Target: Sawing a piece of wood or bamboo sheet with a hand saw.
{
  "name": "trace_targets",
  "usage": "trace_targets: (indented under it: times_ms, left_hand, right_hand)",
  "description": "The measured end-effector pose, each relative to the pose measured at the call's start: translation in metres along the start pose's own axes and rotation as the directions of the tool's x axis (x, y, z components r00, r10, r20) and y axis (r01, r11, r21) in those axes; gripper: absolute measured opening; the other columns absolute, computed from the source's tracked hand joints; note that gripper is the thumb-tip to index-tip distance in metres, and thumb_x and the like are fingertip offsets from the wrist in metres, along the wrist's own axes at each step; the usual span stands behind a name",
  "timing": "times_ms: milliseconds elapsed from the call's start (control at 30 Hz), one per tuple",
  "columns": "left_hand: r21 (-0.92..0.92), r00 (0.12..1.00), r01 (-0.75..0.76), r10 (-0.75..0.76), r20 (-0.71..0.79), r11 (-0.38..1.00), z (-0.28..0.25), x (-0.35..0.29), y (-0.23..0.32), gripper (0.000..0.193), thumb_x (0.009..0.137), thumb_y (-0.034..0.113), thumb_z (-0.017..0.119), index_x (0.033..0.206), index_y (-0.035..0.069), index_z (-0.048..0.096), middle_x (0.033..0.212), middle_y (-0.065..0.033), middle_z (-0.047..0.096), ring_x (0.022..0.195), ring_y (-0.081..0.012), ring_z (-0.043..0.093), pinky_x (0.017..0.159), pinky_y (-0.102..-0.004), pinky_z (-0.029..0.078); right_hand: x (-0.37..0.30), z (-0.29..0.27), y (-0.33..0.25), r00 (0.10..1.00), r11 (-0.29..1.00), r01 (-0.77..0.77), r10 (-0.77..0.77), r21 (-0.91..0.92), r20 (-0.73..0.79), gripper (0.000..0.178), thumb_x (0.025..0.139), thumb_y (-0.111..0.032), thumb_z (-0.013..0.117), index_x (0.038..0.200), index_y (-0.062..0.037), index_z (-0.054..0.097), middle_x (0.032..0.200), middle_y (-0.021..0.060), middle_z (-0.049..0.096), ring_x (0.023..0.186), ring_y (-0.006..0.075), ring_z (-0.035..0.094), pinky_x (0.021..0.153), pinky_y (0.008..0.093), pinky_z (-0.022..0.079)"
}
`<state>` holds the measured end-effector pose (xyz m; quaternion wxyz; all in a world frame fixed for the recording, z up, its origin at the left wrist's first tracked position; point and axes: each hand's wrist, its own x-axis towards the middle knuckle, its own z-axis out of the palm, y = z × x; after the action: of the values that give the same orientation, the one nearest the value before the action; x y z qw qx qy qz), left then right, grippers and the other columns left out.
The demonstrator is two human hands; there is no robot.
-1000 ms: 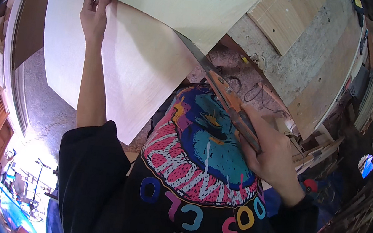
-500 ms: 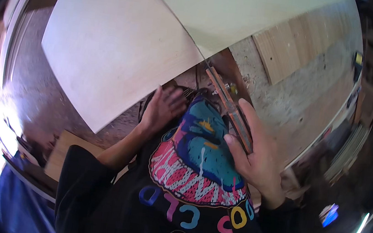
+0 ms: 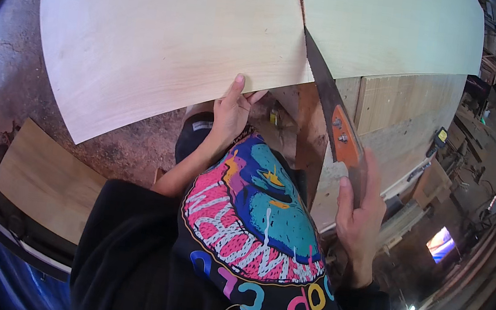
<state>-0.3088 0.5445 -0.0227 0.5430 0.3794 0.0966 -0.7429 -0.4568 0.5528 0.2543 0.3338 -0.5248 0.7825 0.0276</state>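
Note:
A thin pale plywood sheet (image 3: 163, 41) spreads across the upper part of the view, split from its right-hand part (image 3: 390, 30) by a narrow dark cut line. My left hand (image 3: 230, 113) pinches its near edge, thumb on top and fingers partly hidden underneath. In my right hand (image 3: 363, 220) is a handsaw (image 3: 325, 81), gripped by its handle with an orange plate and metal screws. The blade slants up and left, its tip at the cut; whether the teeth touch wood I cannot tell.
Under the right part lies a wooden board (image 3: 410, 103) on a grey work surface. A yellow-and-black tape measure (image 3: 440, 138) sits at its right edge. Another plywood piece (image 3: 46, 178) rests at lower left. Long timber strips (image 3: 479, 304) lie at lower right.
My left hand has moved up onto the sheet's near edge and taken hold of it. The saw now stands more upright with its blade fully showing. The view has shifted.

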Motion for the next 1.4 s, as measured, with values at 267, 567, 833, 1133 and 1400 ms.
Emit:
trace_targets:
  times_ms: [267,567,833,1133,1400]
  left_hand:
    - [-0.045,0.996,0.083,-0.083,-0.007,0.996,0.022,-0.023,-0.021,0.052,0.100,0.024,0.059,0.139,-0.006,0.043,0.138,-0.0166,0.054,0.125,-0.0301,0.056,0.106,-0.0506,0.048]
    - [-0.080,0.999,0.048,-0.050,-0.020,0.996,0.011,-0.015,-0.016,0.052,0.100,0.026,0.059,0.138,-0.007,0.045,0.137,-0.0169,0.055,0.125,-0.0303,0.056,0.106,-0.0505,0.048]
    - [-0.056,0.993,0.102,-0.105,-0.049,0.993,0.022,-0.012,-0.018,0.050,0.100,0.029,0.059,0.133,-0.008,0.051,0.135,-0.0174,0.056,0.124,-0.0295,0.057,0.104,-0.0472,0.050]
    - [-0.078,0.999,0.031,-0.032,-0.016,0.997,0.015,-0.017,-0.005,0.050,0.101,0.026,0.058,0.135,-0.009,0.047,0.135,-0.0186,0.056,0.124,-0.0304,0.058,0.106,-0.0495,0.048]
    - [-0.038,0.998,0.052,-0.053,-0.024,0.998,0.024,-0.019,-0.008,0.050,0.102,0.027,0.055,0.135,-0.009,0.046,0.135,-0.0189,0.056,0.123,-0.0294,0.058,0.106,-0.0480,0.047]
  right_hand:
    - [0.060,0.015,0.008,0.983,0.987,0.153,-0.157,-0.054,-0.097,0.052,0.096,-0.011,0.057,0.144,-0.0030,0.040,0.108,0.0255,0.066,0.094,0.0425,0.068,0.078,0.0418,0.054]
    - [-0.018,-0.010,-0.003,0.998,0.997,-0.057,0.055,-0.046,-0.042,0.053,0.096,-0.012,0.060,0.143,0.0003,0.040,0.113,0.0249,0.066,0.098,0.0374,0.069,0.079,0.0400,0.054]
    - [0.079,0.031,0.003,0.978,0.987,0.144,-0.154,-0.076,-0.141,0.047,0.097,-0.013,0.058,0.140,-0.0032,0.044,0.104,0.0242,0.067,0.092,0.0428,0.067,0.075,0.0431,0.054]
    - [-0.053,-0.005,0.013,0.997,0.996,-0.075,0.074,-0.053,-0.029,0.055,0.097,-0.007,0.058,0.145,0.0055,0.035,0.129,0.0265,0.057,0.117,0.0261,0.059,0.098,0.0381,0.047]
    - [0.094,0.052,0.014,0.971,0.982,0.177,-0.184,-0.059,-0.152,0.049,0.098,-0.017,0.057,0.142,-0.0041,0.042,0.110,0.0235,0.066,0.097,0.0439,0.065,0.081,0.0435,0.054]
